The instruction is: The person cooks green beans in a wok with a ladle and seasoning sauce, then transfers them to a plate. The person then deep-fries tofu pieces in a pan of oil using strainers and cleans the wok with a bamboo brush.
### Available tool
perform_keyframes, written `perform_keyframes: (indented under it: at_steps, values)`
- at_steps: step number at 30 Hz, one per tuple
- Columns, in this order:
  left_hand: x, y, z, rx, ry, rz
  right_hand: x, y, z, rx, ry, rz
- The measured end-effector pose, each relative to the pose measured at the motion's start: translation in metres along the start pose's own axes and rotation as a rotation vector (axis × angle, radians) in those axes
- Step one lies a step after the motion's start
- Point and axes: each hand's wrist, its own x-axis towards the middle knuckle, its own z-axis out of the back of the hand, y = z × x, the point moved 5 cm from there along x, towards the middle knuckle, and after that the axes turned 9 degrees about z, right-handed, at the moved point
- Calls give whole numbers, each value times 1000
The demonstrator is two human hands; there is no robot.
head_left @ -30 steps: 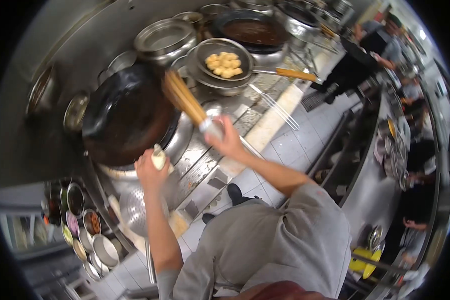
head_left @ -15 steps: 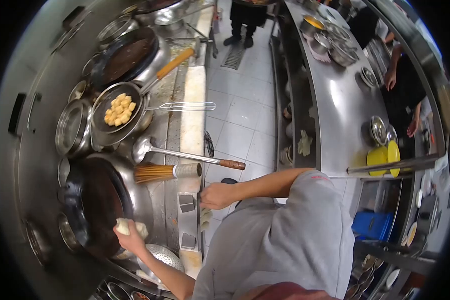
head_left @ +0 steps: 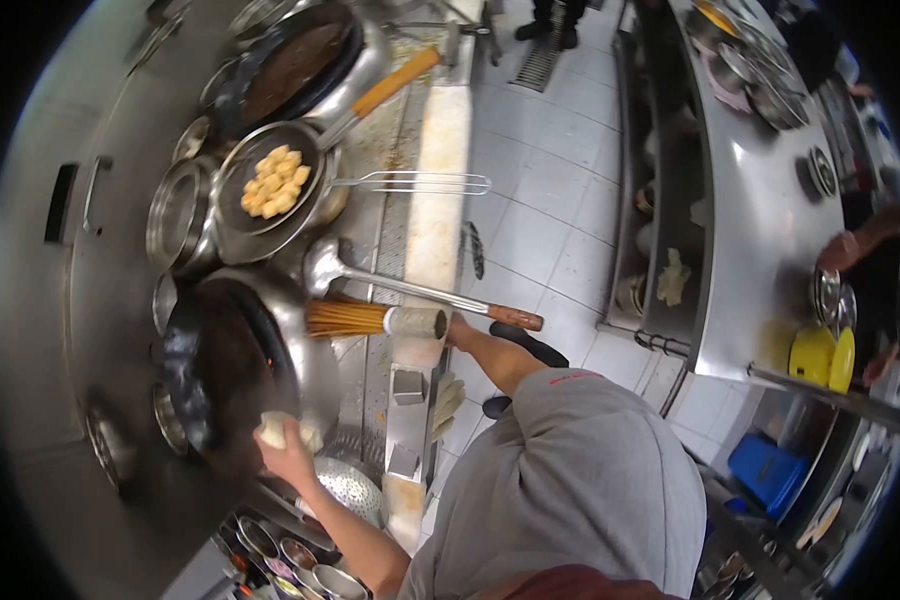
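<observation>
My left hand [head_left: 288,460] grips a folded pale cloth [head_left: 288,431] at the near rim of a dark wok [head_left: 215,360]. My right hand [head_left: 460,330] is at the counter's front edge, mostly hidden behind the handle end of a bamboo brush [head_left: 355,318]; its fingers do not show. The brush lies across the counter, bristles towards the wok. Beyond it rests a ladle [head_left: 410,285] with a wooden grip. Farther off, a strainer [head_left: 235,190] holds golden pieces [head_left: 275,183] over a metal pot.
A perforated skimmer [head_left: 350,490] lies near my left forearm. A wire tool [head_left: 420,182] crosses the counter edge [head_left: 440,150]. A second wok [head_left: 295,70] stands at the far end. Across the tiled aisle, a steel table [head_left: 760,230] holds bowls. Other people stand beyond.
The brush has left my right hand and lies on the counter; that hand has moved down to the edge. My left hand has stayed by the wok with the cloth. The view has turned.
</observation>
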Motion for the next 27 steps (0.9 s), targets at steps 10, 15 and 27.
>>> perform_keyframes:
  at_steps: [10,15,27]
  values:
    - [3,-7,10,93,94,-22,-62,34,3,62,155,56]
    - [5,-3,11,125,33,-63,-94,31,91,-725,396,-56]
    - [-23,21,-8,145,-242,-297,-204,90,277,-1416,50,-7]
